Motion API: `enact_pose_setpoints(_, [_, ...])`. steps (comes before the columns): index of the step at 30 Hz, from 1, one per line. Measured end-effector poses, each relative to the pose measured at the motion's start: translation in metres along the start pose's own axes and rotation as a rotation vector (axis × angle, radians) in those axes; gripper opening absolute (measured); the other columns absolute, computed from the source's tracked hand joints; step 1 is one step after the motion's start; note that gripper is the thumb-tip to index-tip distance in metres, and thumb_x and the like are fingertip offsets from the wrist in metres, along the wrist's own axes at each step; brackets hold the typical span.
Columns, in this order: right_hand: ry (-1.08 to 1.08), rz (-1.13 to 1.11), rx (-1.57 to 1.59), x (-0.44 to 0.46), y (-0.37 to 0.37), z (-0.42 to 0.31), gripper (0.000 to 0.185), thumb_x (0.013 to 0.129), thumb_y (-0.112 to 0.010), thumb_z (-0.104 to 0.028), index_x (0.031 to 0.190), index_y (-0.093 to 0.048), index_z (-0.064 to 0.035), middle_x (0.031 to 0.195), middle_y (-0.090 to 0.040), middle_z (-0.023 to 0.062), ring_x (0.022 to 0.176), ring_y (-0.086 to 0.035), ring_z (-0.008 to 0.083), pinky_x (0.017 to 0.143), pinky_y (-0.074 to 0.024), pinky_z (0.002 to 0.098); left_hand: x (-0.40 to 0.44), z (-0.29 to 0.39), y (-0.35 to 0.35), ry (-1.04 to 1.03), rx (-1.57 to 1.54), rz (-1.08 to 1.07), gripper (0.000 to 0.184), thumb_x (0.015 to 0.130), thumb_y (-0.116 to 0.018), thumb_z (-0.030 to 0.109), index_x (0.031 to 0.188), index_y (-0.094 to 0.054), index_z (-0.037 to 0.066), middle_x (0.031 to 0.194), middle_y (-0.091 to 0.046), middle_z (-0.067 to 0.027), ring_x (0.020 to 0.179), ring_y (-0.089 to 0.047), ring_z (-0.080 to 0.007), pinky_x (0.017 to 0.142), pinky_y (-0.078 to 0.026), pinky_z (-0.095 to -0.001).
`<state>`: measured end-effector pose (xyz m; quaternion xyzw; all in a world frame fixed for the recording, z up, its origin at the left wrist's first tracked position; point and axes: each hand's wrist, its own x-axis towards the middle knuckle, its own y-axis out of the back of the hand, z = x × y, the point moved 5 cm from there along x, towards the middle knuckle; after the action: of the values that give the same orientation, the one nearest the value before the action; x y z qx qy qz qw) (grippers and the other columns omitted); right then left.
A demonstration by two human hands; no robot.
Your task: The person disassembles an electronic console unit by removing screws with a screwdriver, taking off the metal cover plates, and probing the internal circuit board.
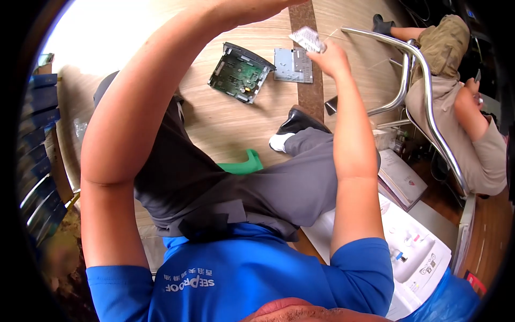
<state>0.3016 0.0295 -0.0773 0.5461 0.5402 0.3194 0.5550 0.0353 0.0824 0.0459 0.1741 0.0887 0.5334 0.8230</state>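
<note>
My right hand (333, 60) is closed on a silvery metal plate with a printed label (307, 38), slightly blurred, held over the floor. Along the top edge lies my left hand (257, 9), partly cut off by the frame; its fingers cannot be made out. Between my arms, an opened electronic unit (241, 72) with a black front and a green circuit board rests on the floor. Just right of it is a flat silver metal panel (293, 65) with slots along its edge, below my right hand.
A chrome-framed chair (426, 80) stands at the right, with another person (440, 112) seated there. Near my legs are a green plastic piece (244, 165) and my black shoe (300, 122). Printed boxes (413, 252) lie lower right; blue boxes (40, 115) are stacked left.
</note>
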Motion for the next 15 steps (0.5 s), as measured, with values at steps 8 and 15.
enact_pose_setpoints(8, [-0.5,-0.26,0.086,-0.028,-0.148,0.16,0.061,0.068,-0.081,-0.042,0.105,-0.071,0.0046,0.11,-0.068,0.026,0.105,-0.067,0.0336,0.091,-0.0507,0.0384,-0.02,-0.009,0.015,-0.04,0.156,0.015,0.058,0.091,-0.065,0.031,0.132,-0.051,-0.007,0.134,-0.052,-0.028,0.125,-0.052,-0.0364,0.105,-0.042,-0.0412])
enact_pose_setpoints(15, [-0.57,-0.161,0.102,-0.011,-0.18,0.179,0.064,0.071,-0.078,-0.047,0.105,-0.069,0.0063,0.109,-0.067,0.028,0.106,-0.065,0.0363,0.091,-0.049,0.0416,-0.031,-0.022,0.024,-0.088,0.578,-0.14,0.054,0.09,-0.064,0.026,0.132,-0.049,-0.005,0.131,-0.052,-0.0287,0.123,-0.051,-0.0397,0.104,-0.042,-0.0426])
